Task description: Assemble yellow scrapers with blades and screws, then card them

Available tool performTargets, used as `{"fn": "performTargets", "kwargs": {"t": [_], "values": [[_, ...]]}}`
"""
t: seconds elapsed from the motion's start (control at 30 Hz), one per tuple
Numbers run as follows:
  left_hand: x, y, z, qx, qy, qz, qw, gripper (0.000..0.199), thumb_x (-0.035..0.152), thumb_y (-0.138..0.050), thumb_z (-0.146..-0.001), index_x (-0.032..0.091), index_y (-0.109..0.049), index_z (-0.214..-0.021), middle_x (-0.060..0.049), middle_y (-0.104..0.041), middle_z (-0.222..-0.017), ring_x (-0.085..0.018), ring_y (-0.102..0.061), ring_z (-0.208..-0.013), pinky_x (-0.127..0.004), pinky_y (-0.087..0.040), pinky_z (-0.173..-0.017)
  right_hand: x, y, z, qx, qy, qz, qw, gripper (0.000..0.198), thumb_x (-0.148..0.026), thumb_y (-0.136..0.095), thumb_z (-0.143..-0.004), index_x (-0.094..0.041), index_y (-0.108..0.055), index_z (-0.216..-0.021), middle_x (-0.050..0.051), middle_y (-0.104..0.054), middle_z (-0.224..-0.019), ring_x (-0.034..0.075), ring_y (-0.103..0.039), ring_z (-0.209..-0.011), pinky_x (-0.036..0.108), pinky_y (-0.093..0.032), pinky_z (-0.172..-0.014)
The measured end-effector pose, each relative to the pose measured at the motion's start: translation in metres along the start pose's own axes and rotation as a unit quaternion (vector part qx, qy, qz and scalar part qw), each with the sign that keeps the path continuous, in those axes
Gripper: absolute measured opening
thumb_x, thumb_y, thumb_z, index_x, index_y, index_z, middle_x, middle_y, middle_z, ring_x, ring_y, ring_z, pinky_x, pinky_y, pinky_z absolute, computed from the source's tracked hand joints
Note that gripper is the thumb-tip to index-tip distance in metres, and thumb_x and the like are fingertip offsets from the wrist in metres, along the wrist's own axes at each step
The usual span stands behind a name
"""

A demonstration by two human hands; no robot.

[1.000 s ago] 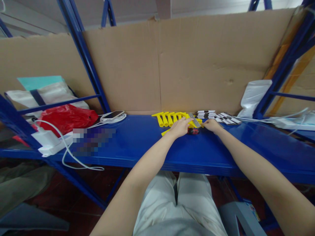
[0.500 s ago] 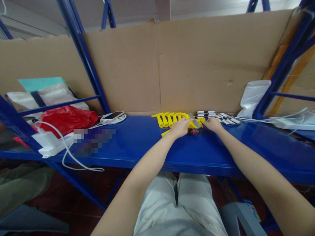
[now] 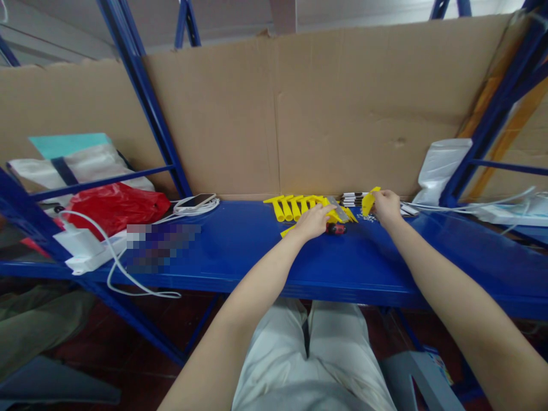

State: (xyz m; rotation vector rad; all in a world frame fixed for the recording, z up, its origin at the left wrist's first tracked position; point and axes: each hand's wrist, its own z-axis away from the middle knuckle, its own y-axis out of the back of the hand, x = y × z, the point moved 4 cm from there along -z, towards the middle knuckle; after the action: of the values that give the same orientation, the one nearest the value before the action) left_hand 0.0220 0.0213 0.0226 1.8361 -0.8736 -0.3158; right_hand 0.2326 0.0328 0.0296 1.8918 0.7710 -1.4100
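Observation:
My left hand is closed over a yellow-handled scraper lying on the blue shelf. The scraper's grey metal blade shows just past my fingers. To the right, my right hand pinches a flat yellow plastic piece, raised a little above the surface. Beneath it lies a scatter of small silvery bits, perhaps screws. A red and black tool handle rests just in front of the blade. Several yellow T-shaped handles stand in a row behind my left hand.
White and black packets are stacked at the back, partly behind my right hand. A cardboard wall closes off the rear. On the left are a phone on coiled cable, a red bag and a power strip.
My right hand has moved right and up from beside the blade, carrying the yellow piece away. The silvery bits now show. My left hand stays in place.

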Motion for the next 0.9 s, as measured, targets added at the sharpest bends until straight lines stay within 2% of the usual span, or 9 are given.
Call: {"fn": "performTargets", "kwargs": {"t": [0.13, 0.23, 0.3, 0.5, 0.6, 0.77, 0.9], "values": [[0.000, 0.000, 0.000, 0.001, -0.001, -0.002, 1.000, 0.044, 0.018, -0.041, -0.092, 0.024, -0.048, -0.134, -0.009, -0.058, -0.122, -0.022, -0.056, -0.112, -0.035, -0.046, -0.095, 0.000, -0.012, 0.008, -0.101, -0.068, -0.061, 0.991, 0.017, -0.021, -0.043, -0.087, -0.018, -0.056, -0.097, 0.011, -0.064, -0.069, 0.017, -0.059, -0.054, 0.027, -0.045, -0.045], [0.001, 0.000, 0.000, 0.000, 0.000, -0.003, 1.000, 0.044, 0.017, -0.041, -0.091, 0.024, -0.049, -0.134, -0.008, -0.058, -0.122, -0.021, -0.056, -0.112, -0.035, -0.046, -0.096, -0.002, -0.019, 0.016, -0.179, -0.112, -0.092, 0.973, 0.016, -0.011, -0.041, -0.086, -0.018, -0.055, -0.088, 0.008, -0.063, -0.065, 0.015, -0.058, -0.053, 0.024, -0.048, -0.045], [0.000, 0.000, -0.001, -0.002, 0.004, -0.006, 1.000, 0.044, 0.017, -0.041, -0.091, 0.025, -0.049, -0.134, -0.008, -0.059, -0.122, -0.021, -0.056, -0.113, -0.035, -0.046, -0.096, -0.006, -0.021, 0.021, -0.207, -0.126, -0.121, 0.963, 0.021, -0.003, -0.038, -0.084, -0.016, -0.055, -0.086, 0.008, -0.064, -0.069, 0.012, -0.060, -0.055, 0.021, -0.051, -0.048], [0.001, 0.000, 0.000, -0.009, 0.005, -0.005, 1.000, 0.045, 0.017, -0.042, -0.091, 0.026, -0.048, -0.134, -0.007, -0.059, -0.121, -0.021, -0.056, -0.113, -0.034, -0.045, -0.096, -0.015, -0.025, 0.029, -0.199, -0.173, -0.271, 0.926, 0.026, -0.001, -0.036, -0.086, -0.017, -0.056, -0.093, 0.005, -0.066, -0.079, 0.010, -0.066, -0.066, 0.018, -0.057, -0.057], [0.001, 0.001, 0.000, -0.012, 0.004, -0.008, 1.000, 0.045, 0.017, -0.041, -0.091, 0.025, -0.048, -0.134, -0.008, -0.060, -0.118, -0.021, -0.056, -0.112, -0.035, -0.046, -0.095, -0.015, -0.025, 0.027, -0.189, -0.157, -0.267, 0.932, 0.019, -0.004, -0.042, -0.087, -0.015, -0.057, -0.084, 0.006, -0.066, -0.077, 0.010, -0.065, -0.067, 0.018, -0.057, -0.059], [0.001, 0.001, 0.000, -0.006, 0.001, -0.007, 1.000, 0.045, 0.017, -0.042, -0.091, 0.025, -0.048, -0.134, -0.008, -0.060, -0.119, -0.022, -0.056, -0.112, -0.035, -0.046, -0.095, -0.015, -0.027, 0.027, -0.172, -0.098, -0.207, 0.958, 0.014, -0.004, -0.056, -0.080, -0.016, -0.059, -0.073, 0.004, -0.067, -0.074, 0.011, -0.063, -0.071, 0.018, -0.053, -0.061], [0.001, 0.000, 0.000, 0.000, 0.000, -0.002, 1.000, 0.044, 0.017, -0.042, -0.091, 0.023, -0.046, -0.134, -0.010, -0.059, -0.122, -0.023, -0.056, -0.113, -0.037, -0.046, -0.095, -0.016, -0.035, 0.034, -0.173, -0.085, -0.189, 0.963, 0.014, -0.007, -0.060, -0.076, -0.015, -0.059, -0.065, 0.004, -0.067, -0.070, 0.012, -0.062, -0.070, 0.021, -0.050, -0.060]]}}
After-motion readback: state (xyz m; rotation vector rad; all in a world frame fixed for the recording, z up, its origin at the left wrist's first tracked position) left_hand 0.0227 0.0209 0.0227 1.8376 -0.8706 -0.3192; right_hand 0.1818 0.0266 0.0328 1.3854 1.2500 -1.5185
